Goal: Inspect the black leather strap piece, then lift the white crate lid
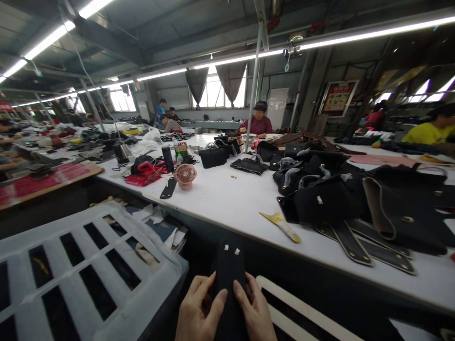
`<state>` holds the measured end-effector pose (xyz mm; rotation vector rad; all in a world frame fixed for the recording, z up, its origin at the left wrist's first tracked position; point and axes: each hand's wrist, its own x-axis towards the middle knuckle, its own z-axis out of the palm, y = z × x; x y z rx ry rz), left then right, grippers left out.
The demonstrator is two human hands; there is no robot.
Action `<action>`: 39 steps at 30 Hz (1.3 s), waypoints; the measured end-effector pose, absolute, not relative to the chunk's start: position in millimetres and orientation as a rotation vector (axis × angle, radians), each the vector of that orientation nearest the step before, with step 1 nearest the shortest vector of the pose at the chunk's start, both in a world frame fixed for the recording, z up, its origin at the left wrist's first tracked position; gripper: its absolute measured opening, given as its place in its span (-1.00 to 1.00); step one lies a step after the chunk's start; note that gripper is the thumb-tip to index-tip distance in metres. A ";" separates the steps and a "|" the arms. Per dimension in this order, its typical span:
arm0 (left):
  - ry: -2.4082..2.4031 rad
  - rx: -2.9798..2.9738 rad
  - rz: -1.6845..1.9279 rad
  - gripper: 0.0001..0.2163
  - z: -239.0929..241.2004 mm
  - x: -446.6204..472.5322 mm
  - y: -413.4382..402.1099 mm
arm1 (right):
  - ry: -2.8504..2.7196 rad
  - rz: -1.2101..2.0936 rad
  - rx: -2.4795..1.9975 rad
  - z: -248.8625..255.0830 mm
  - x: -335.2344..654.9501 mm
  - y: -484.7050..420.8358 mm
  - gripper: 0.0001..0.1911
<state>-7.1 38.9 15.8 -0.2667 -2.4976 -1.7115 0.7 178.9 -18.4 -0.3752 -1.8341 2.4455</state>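
Centrally, at the bottom edge of the head view: one long, narrow black fabric-or-leather strap piece [230,279], held upright below the front edge of the bench [227,199], off its surface. Two small white tags or marks sit near its upper end, facing the camera, so the piece appears turned for inspection.

Left hand [197,312]: fingers closed on the strap's left edge, thumb laid across its face.

Right hand [254,310]: fingers closed on the right edge, thumb pressing the face; the two thumbs nearly meet, steadying the piece between them.

On the bench, right of centre: heap of black bag bodies and panels [330,189], stacked loosely within arm's reach. Just in front of it, flat black straps with brass-coloured rivets [355,244] lie side by side near the edge. Between heap and bench edge: one yellow-and-white flat tool or scraper [280,225].

Further back, left: small pink round desk fan [185,176], face towards the seat; finished black handbag [212,156] standing upright.

Lower left, beside the bench: white slotted plastic crate [85,265], apparently upturned.

Background: a person in a dark red top [259,124] seated at the far end of the bench.
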 end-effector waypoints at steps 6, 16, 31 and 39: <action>-2.584 -0.391 -1.513 -0.70 24.9 -4.7 37.9 | -2.040 2.111 -0.316 -8.4 14.6 168.6 -0.47; -2.607 -0.353 -1.589 -0.68 21.5 -8.4 32.7 | -2.156 1.830 -0.364 4.5 26.2 157.8 -0.56; -2.533 -0.260 -1.687 -0.62 11.4 -9.3 31.7 | -2.042 1.909 -0.404 4.2 26.3 153.3 -0.61; -2.525 -0.319 -1.888 -0.59 20.3 -10.0 31.1 | -2.067 1.884 -0.413 5.9 33.9 154.5 -0.59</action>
